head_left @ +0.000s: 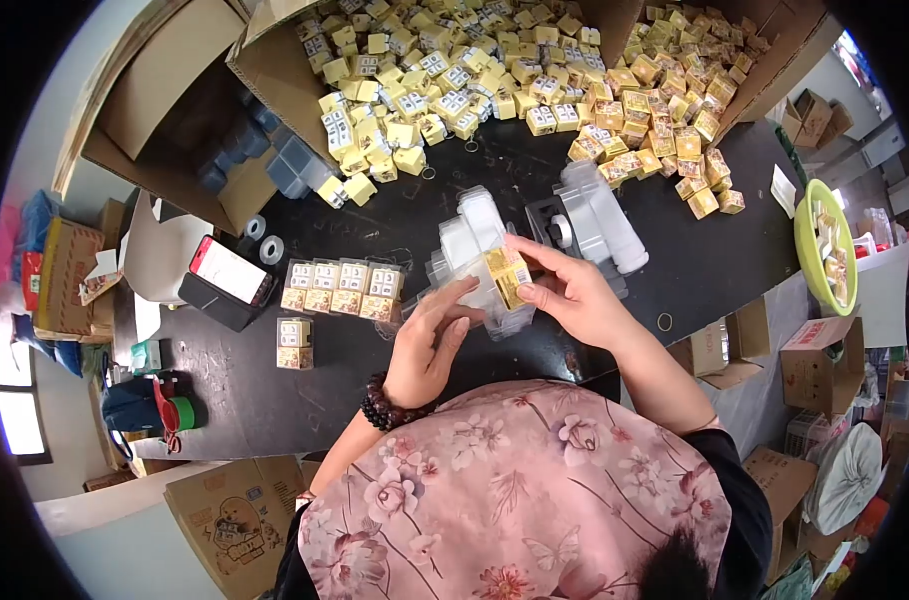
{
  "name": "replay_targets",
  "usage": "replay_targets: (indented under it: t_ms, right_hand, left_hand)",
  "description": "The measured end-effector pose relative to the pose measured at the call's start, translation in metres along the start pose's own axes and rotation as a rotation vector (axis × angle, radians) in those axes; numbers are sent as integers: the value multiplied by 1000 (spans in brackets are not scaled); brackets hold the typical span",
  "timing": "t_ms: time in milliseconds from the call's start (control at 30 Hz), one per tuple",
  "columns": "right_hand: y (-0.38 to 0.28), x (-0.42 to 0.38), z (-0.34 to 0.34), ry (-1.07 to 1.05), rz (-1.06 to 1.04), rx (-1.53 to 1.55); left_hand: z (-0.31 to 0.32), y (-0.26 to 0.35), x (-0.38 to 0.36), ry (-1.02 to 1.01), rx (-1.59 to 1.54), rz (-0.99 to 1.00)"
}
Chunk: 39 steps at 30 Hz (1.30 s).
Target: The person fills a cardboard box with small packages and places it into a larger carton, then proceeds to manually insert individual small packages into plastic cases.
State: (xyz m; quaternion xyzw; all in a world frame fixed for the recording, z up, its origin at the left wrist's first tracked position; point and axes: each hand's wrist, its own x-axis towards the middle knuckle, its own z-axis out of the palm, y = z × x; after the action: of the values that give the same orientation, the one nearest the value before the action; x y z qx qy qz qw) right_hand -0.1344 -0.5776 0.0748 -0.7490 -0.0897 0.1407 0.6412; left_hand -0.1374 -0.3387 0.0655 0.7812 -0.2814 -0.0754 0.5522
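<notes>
My right hand (572, 296) pinches a small yellow printed box (507, 277) between thumb and fingers, above clear plastic cases (473, 228). Just left of the box, my left hand (430, 338) has its fingers bent and apart at the edge of the clear plastic; nothing shows gripped in it. A tape dispenser (560, 230) stands behind the right hand, beside more stacked clear cases (605, 220). Left of my left hand, a row of packed cases (343, 288) lies on the black table, with one more packed case (295, 344) in front of it.
Open cartons (275, 70) at the back spill yellow-and-white blocks (415, 105) and small yellow boxes (665, 120) onto the table (375, 400). A phone (229, 270) on a stand and tape rolls (271, 249) are at left. A green basket (808, 250) is at right.
</notes>
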Motion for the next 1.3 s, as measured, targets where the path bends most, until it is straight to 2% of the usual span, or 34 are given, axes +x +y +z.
replay_targets:
  t_ms: [67, 133, 233, 300, 333, 367, 433, 467, 500, 533, 600, 633, 700, 733, 800, 867, 900, 967, 1100, 1167, 1300]
  right_hand:
    - [11, 2, 6, 67, -104, 172]
    - [14, 3, 18, 109, -94, 108]
    - [20, 3, 38, 151, -99, 44]
    - [26, 6, 46, 274, -311, -113]
    - [31, 7, 47, 384, -377, -395]
    - [36, 8, 52, 384, -379, -393]
    - [32, 13, 62, 350, -143, 635]
    - [25, 9, 55, 194, 10, 966]
    - [30, 10, 54, 195, 8, 963]
    - [39, 13, 53, 228, -95, 866]
    - [44, 15, 49, 300, -297, 597]
    - [41, 15, 49, 296, -295, 601]
    - [32, 13, 52, 162, -291, 368]
    - [28, 12, 56, 118, -257, 407]
    - [23, 11, 57, 70, -223, 364]
    - [27, 12, 52, 28, -199, 315]
    - [26, 12, 49, 30, -197, 313]
    - [25, 12, 44, -35, -240, 113]
    - [24, 16, 47, 3, -307, 170]
    - [20, 19, 52, 52, -261, 478]
    - [16, 29, 38, -108, -97, 315]
  left_hand:
    - [-1, 0, 2, 2, 85, 42]
    - [1, -1, 2, 5, 169, 84]
    - [8, -8, 1, 54, 23, 80]
    - [11, -17, -4, 83, -9, 6]
    - [14, -22, -6, 84, -8, 5]
    - [16, -27, -8, 75, -77, 28]
    - [17, -28, -12, 66, -147, 52]
    - [15, -25, -15, -56, -272, -7]
    - [13, -20, -16, -179, -397, -64]
    - [-3, 1, -13, -305, -421, -84]
    - [-38, -15, -26, -584, -358, -411]
    - [-43, -16, -33, -434, -389, -571]
    - [-25, -12, -27, 48, -72, -209]
    - [-14, -1, -15, 160, -251, -115]
    - [-4, -4, -9, 134, -555, -161]
    - [-8, -13, -8, 85, -553, -166]
    - [-11, -14, -8, 28, -458, -156]
    - [-10, -16, -9, -29, -368, -146]
    - [3, -20, -7, 127, -501, -108]
    - [3, -20, -6, 200, -576, -67]
    - [1, -13, -7, 198, -428, -87]
